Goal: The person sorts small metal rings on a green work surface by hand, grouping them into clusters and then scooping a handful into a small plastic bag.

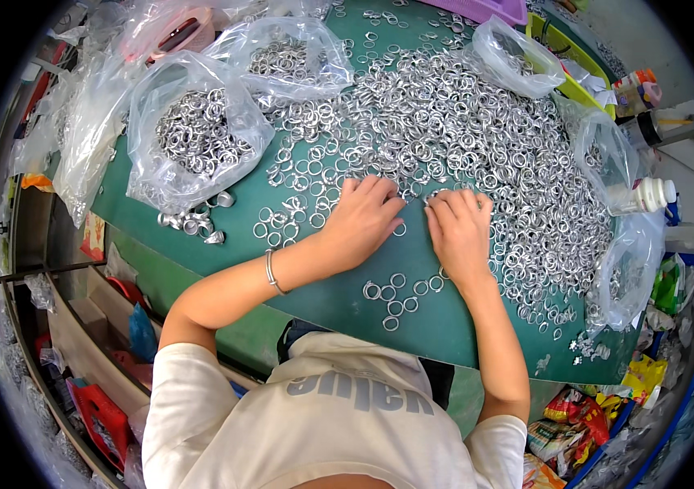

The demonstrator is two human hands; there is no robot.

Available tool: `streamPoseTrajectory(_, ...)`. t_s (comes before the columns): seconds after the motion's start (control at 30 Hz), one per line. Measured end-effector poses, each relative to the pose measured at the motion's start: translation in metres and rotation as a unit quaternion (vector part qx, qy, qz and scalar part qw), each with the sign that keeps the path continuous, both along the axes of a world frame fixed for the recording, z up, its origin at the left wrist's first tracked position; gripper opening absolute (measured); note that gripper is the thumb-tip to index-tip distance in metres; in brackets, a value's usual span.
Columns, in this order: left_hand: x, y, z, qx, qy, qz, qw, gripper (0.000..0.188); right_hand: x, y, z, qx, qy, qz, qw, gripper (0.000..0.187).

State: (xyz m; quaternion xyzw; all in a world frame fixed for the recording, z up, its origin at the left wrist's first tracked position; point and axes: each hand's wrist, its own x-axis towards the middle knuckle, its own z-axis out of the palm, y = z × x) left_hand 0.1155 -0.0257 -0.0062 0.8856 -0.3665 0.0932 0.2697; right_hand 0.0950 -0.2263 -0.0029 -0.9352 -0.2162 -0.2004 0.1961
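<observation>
A wide heap of silver metal rings [412, 106] covers the far and right parts of the green table [339, 301]. At the heap's near edge my left hand [365, 218] is closed, fingers curled down among rings; whatever they pinch is hidden. One loose ring [400, 229] lies beside its thumb. To its right, my right hand [459, 230] rests palm down, fingers stretched forward and slightly apart, fingertips touching rings at the heap's edge. Between my forearms lies a small group of rings [396, 308]. More scattered rings [282, 224] lie left of my left hand.
Clear plastic bags of rings [200, 134] stand at the left and far side [286, 61]. Chunkier rings [196, 224] lie by the left bag. A yellow-green basket [571, 57], a white bottle [648, 196] and another plastic bag [628, 261] line the right side. Open drawers [94, 318] stand lower left.
</observation>
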Motion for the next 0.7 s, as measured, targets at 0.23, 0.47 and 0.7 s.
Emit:
streamPoseTrajectory(0.23,-0.004,0.006,0.003,-0.006,0.007,0.0,1.0,0.022,-0.009,-0.019,0.018,0.15,0.057,-0.061,0.985,0.008)
streamPoseTrajectory(0.47,-0.007,0.0,0.005,-0.011,0.017,-0.02,1.0,0.027,-0.076,-0.019,0.04,0.005,0.134,-0.015,0.991,0.012)
streamPoseTrajectory(0.7,0.015,-0.034,-0.004,0.01,0.0,-0.017,1.0,0.015,-0.085,-0.024,0.038,0.115,0.125,-0.078,0.982,0.021)
